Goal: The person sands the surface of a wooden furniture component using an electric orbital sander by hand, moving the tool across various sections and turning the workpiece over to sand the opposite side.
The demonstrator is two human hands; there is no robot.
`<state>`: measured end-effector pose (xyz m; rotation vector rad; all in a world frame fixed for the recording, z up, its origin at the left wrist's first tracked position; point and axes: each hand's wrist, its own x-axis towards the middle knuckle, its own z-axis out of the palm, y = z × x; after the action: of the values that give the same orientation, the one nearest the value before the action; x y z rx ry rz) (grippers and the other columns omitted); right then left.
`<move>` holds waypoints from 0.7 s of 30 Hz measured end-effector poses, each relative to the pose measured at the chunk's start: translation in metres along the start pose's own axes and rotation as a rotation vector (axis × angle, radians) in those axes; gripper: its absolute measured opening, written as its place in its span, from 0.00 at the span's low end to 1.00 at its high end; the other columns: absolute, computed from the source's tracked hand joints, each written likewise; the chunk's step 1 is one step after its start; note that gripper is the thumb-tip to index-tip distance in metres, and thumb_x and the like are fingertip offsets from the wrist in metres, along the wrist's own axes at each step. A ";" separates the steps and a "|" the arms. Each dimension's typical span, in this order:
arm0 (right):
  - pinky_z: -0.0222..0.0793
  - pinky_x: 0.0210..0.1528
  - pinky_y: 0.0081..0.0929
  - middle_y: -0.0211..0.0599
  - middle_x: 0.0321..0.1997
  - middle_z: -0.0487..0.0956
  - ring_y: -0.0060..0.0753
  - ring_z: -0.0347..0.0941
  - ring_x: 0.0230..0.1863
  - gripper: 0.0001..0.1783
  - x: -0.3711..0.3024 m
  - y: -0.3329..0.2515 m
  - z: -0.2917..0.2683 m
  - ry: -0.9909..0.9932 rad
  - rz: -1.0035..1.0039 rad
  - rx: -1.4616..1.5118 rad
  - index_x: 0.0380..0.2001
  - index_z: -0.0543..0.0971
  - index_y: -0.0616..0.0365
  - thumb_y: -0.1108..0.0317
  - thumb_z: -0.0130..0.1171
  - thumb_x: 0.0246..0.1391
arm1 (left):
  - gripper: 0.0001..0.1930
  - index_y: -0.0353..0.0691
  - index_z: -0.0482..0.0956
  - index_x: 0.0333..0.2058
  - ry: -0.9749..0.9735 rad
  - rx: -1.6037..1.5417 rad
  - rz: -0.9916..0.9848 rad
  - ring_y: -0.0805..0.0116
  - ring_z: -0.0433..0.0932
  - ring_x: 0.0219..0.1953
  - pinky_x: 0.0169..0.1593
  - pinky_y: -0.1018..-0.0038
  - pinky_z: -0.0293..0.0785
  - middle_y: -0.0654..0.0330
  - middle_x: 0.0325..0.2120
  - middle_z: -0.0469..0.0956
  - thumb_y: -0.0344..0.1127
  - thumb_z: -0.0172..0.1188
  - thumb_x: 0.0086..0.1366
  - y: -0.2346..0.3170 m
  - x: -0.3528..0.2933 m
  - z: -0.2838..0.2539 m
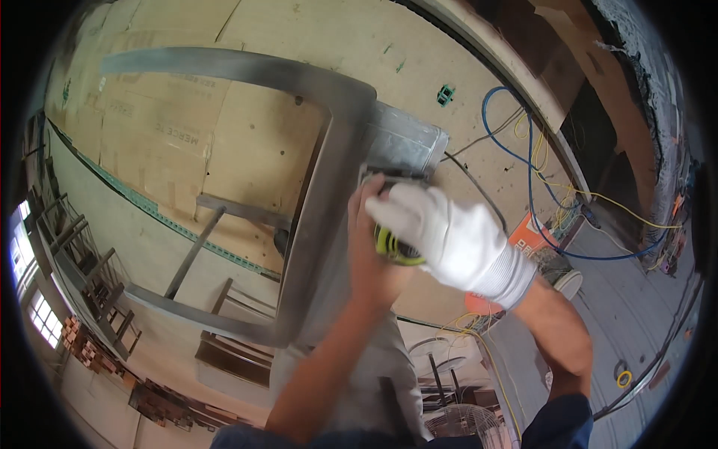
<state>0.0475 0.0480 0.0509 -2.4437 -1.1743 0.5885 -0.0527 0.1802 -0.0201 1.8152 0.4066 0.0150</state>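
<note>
A grey wooden chair frame (318,217) lies tilted on its side in front of me, with its legs and rails reaching left. At its right edge, my right hand (460,239), in a white knitted glove, is closed over a lime-green and black power sander (396,245). My bare left hand (370,258) is wrapped against the sander's left side, fingers pointing up and away. The sander's dark flat end rests close to a grey boxy surface (404,138) beside the frame. The hands hide most of the tool, and whether its pad touches the wood cannot be seen.
Cardboard sheets (172,112) cover the surface beyond the frame. A blue hose (531,187) and yellow cords loop at the right, near an orange box (529,238). A wire fan guard (467,423) stands low in view. Several chairs (78,262) and stacked wood pieces line the left.
</note>
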 end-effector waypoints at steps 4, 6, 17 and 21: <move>0.83 0.39 0.34 0.37 0.62 0.78 0.45 0.84 0.49 0.39 0.021 0.006 -0.013 -0.029 0.027 -0.082 0.69 0.76 0.44 0.70 0.71 0.51 | 0.51 0.39 0.65 0.71 0.047 0.066 0.084 0.59 0.77 0.63 0.67 0.66 0.72 0.55 0.64 0.72 0.27 0.84 0.49 0.001 0.017 0.001; 0.83 0.38 0.36 0.36 0.61 0.80 0.48 0.83 0.50 0.39 0.028 0.020 -0.020 0.051 0.050 0.066 0.68 0.76 0.44 0.73 0.70 0.50 | 0.49 0.38 0.67 0.69 0.045 0.091 0.134 0.59 0.77 0.63 0.66 0.67 0.73 0.55 0.64 0.73 0.27 0.85 0.49 0.012 0.041 0.003; 0.66 0.21 0.21 0.28 0.39 0.72 0.23 0.73 0.30 0.19 -0.010 -0.037 0.038 0.116 -0.068 -0.205 0.55 0.74 0.44 0.66 0.59 0.61 | 0.49 0.40 0.69 0.67 0.016 0.079 -0.061 0.43 0.72 0.70 0.71 0.54 0.70 0.47 0.68 0.72 0.35 0.87 0.47 -0.005 -0.049 -0.025; 0.79 0.30 0.34 0.35 0.46 0.75 0.40 0.80 0.40 0.24 0.016 0.013 0.005 0.189 -0.025 0.027 0.58 0.75 0.47 0.69 0.62 0.57 | 0.47 0.39 0.68 0.67 0.058 0.077 0.128 0.42 0.74 0.68 0.68 0.58 0.73 0.48 0.67 0.73 0.27 0.82 0.47 0.001 0.024 0.003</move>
<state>0.0626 0.0537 0.0373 -2.3973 -1.1112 0.3545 -0.0293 0.1840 -0.0248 1.9183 0.3350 0.1433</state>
